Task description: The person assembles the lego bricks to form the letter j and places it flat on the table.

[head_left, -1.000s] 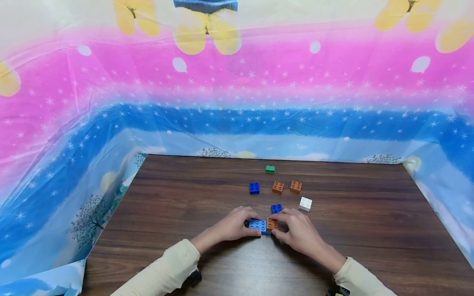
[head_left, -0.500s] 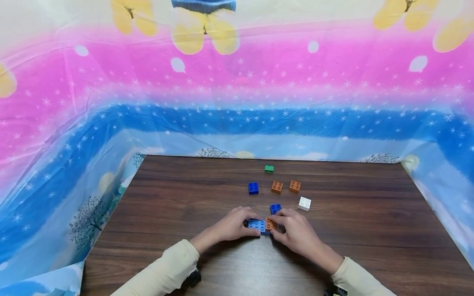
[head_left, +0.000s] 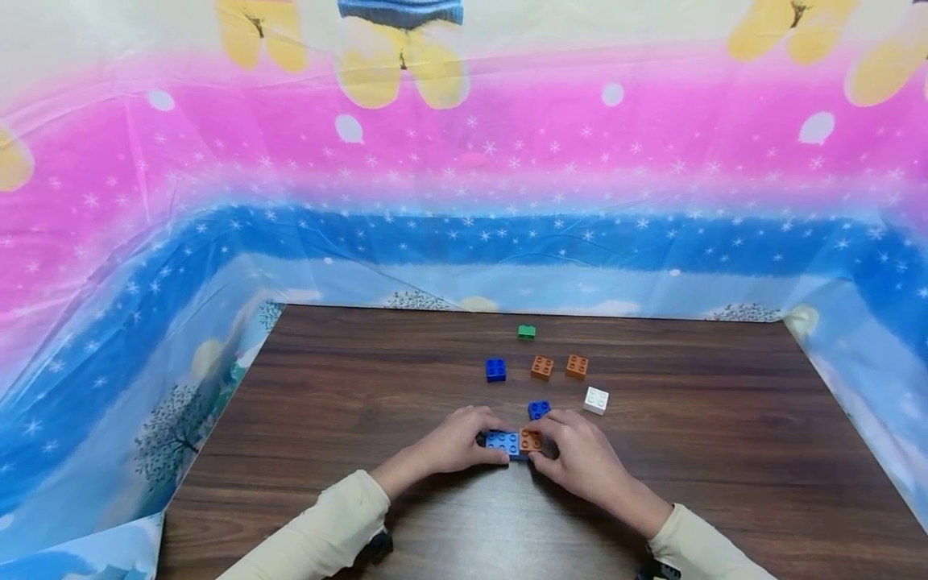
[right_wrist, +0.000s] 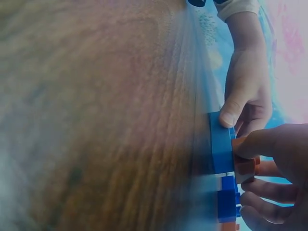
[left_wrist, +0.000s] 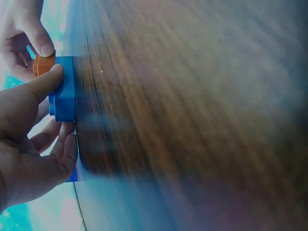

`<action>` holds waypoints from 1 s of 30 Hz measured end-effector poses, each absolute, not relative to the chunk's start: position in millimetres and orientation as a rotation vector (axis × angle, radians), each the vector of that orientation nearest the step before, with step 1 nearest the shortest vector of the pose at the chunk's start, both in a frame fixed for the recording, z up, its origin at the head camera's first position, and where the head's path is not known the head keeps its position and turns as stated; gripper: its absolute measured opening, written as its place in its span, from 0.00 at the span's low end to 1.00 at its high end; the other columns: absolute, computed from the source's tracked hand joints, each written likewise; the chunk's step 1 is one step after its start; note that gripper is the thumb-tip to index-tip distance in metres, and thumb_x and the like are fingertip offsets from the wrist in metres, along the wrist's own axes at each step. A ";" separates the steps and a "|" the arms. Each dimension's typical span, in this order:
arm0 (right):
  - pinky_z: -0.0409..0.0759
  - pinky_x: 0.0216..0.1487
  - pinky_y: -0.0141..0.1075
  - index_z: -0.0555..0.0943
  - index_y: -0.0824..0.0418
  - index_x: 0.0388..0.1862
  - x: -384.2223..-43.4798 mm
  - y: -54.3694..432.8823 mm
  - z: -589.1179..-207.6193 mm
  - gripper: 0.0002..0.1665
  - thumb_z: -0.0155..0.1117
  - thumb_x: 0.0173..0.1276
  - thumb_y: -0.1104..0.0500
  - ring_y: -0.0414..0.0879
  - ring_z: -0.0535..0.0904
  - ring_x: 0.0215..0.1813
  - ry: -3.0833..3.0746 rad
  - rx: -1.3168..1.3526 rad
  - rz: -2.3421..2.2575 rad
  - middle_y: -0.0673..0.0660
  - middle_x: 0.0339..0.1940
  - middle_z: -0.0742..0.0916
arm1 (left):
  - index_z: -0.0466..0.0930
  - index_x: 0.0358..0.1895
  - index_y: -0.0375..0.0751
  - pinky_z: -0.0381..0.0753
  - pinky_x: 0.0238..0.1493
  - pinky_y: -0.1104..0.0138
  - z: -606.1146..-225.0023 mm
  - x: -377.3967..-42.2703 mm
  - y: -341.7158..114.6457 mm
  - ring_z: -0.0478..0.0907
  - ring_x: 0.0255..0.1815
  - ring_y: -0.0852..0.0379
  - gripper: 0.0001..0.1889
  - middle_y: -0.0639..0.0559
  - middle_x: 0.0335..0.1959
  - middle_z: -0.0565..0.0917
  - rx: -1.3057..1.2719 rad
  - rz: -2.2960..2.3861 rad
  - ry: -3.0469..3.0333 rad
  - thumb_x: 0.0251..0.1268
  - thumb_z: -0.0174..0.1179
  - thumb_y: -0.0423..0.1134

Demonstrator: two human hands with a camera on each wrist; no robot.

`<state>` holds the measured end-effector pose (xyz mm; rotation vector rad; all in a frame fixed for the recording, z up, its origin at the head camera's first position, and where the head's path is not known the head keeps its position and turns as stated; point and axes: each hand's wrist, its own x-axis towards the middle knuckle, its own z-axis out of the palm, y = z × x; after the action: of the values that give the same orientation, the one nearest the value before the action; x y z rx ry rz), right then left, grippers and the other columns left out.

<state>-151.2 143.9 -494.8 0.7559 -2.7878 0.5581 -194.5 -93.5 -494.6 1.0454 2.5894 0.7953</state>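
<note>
A long light blue toy brick (head_left: pixel 502 441) lies on the table with its studs up. An orange brick (head_left: pixel 531 438) sits on its right end, seen from the side in the left wrist view as an orange block (left_wrist: pixel 44 65) over the blue one. My left hand (head_left: pixel 464 439) pinches the light blue brick between thumb and fingers at its left part. With thumb and fingertips my right hand (head_left: pixel 583 455) grips the orange brick, covering part of it. Just behind, close to the right fingers, is a dark blue brick (head_left: pixel 539 409).
Farther back on the wooden table (head_left: pixel 348 379) stand another dark blue brick (head_left: pixel 496 370), two orange bricks, one at the left (head_left: pixel 542 367) and one at the right (head_left: pixel 577 366), a white brick (head_left: pixel 596 399) and a green brick (head_left: pixel 527 332). A patterned cloth (head_left: pixel 464 234) hangs behind.
</note>
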 end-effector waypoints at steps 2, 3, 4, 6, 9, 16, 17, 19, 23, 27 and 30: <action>0.80 0.40 0.39 0.88 0.51 0.50 -150.6 143.9 -495.7 0.20 0.80 0.58 0.51 0.41 0.81 0.42 -2.796 0.742 0.590 0.46 0.41 0.86 | 0.84 0.61 0.48 0.73 0.49 0.64 -494.6 -194.7 -93.4 0.78 0.47 0.60 0.22 0.54 0.51 0.86 1.049 0.793 2.587 0.67 0.69 0.50; 0.79 0.39 0.38 0.88 0.51 0.50 -150.3 143.9 -496.4 0.21 0.80 0.58 0.51 0.41 0.81 0.42 -2.801 0.733 0.608 0.46 0.42 0.86 | 0.84 0.61 0.48 0.73 0.48 0.64 -494.6 -194.8 -93.4 0.78 0.47 0.61 0.22 0.54 0.51 0.86 1.049 0.792 2.586 0.66 0.69 0.50; 0.79 0.39 0.38 0.88 0.51 0.51 -149.9 144.1 -497.0 0.21 0.80 0.58 0.50 0.40 0.81 0.43 -2.805 0.727 0.624 0.46 0.42 0.86 | 0.84 0.61 0.48 0.73 0.48 0.65 -494.6 -194.9 -93.6 0.78 0.47 0.61 0.22 0.54 0.51 0.86 1.047 0.788 2.586 0.66 0.69 0.50; 0.80 0.40 0.39 0.87 0.51 0.52 -149.2 144.9 -497.8 0.23 0.80 0.59 0.49 0.40 0.81 0.44 -2.805 0.722 0.661 0.47 0.44 0.86 | 0.84 0.61 0.49 0.73 0.47 0.66 -494.2 -194.9 -93.8 0.77 0.46 0.63 0.22 0.55 0.51 0.86 1.041 0.781 2.585 0.67 0.69 0.51; 0.82 0.44 0.42 0.86 0.52 0.55 -149.0 145.7 -498.6 0.26 0.80 0.58 0.47 0.42 0.83 0.47 -2.804 0.710 0.709 0.48 0.47 0.87 | 0.84 0.62 0.49 0.72 0.47 0.67 -493.4 -194.5 -94.0 0.77 0.46 0.64 0.23 0.55 0.51 0.85 1.031 0.779 2.585 0.67 0.69 0.51; 0.81 0.42 0.40 0.85 0.54 0.57 -151.7 142.2 -501.9 0.30 0.81 0.57 0.46 0.42 0.84 0.45 -2.872 0.668 0.792 0.51 0.49 0.89 | 0.84 0.62 0.49 0.73 0.48 0.66 -491.9 -193.6 -94.0 0.78 0.47 0.63 0.23 0.54 0.52 0.85 1.032 0.793 2.580 0.67 0.69 0.51; 0.80 0.40 0.39 0.85 0.54 0.57 -152.1 141.6 -502.7 0.30 0.81 0.57 0.46 0.42 0.84 0.44 -2.885 0.660 0.798 0.52 0.49 0.89 | 0.84 0.62 0.49 0.74 0.48 0.66 -492.1 -193.8 -93.9 0.78 0.47 0.62 0.23 0.54 0.52 0.85 1.033 0.792 2.580 0.67 0.69 0.51; 0.79 0.38 0.37 0.85 0.55 0.58 -152.9 140.2 -504.4 0.31 0.81 0.57 0.47 0.41 0.83 0.42 -2.904 0.652 0.807 0.52 0.48 0.89 | 0.84 0.62 0.49 0.74 0.49 0.66 -492.4 -194.2 -93.5 0.78 0.48 0.62 0.23 0.54 0.52 0.85 1.034 0.791 2.580 0.67 0.69 0.50; 0.78 0.37 0.37 0.85 0.56 0.57 -154.7 137.6 -507.1 0.30 0.82 0.57 0.48 0.41 0.83 0.41 -2.910 0.641 0.814 0.52 0.47 0.89 | 0.84 0.61 0.48 0.75 0.50 0.65 -492.6 -194.8 -93.3 0.78 0.48 0.62 0.23 0.54 0.52 0.86 1.039 0.796 2.579 0.66 0.70 0.50; 0.78 0.37 0.38 0.85 0.57 0.55 -156.4 135.3 -507.9 0.27 0.81 0.57 0.51 0.42 0.84 0.41 -2.905 0.651 0.822 0.53 0.46 0.89 | 0.85 0.61 0.48 0.74 0.49 0.65 -492.4 -194.6 -93.6 0.78 0.47 0.64 0.23 0.54 0.52 0.86 1.034 0.801 2.578 0.66 0.70 0.50; 0.78 0.37 0.37 0.86 0.57 0.54 -157.5 134.0 -508.0 0.26 0.81 0.58 0.52 0.42 0.84 0.41 -2.914 0.667 0.806 0.52 0.45 0.89 | 0.84 0.61 0.48 0.73 0.49 0.65 -493.0 -194.3 -93.8 0.78 0.46 0.64 0.23 0.55 0.52 0.86 1.034 0.805 2.578 0.65 0.71 0.49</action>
<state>-157.5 134.0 -508.0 0.6673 -2.9138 0.8059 -194.3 -93.8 -493.0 1.0340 2.5775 0.8048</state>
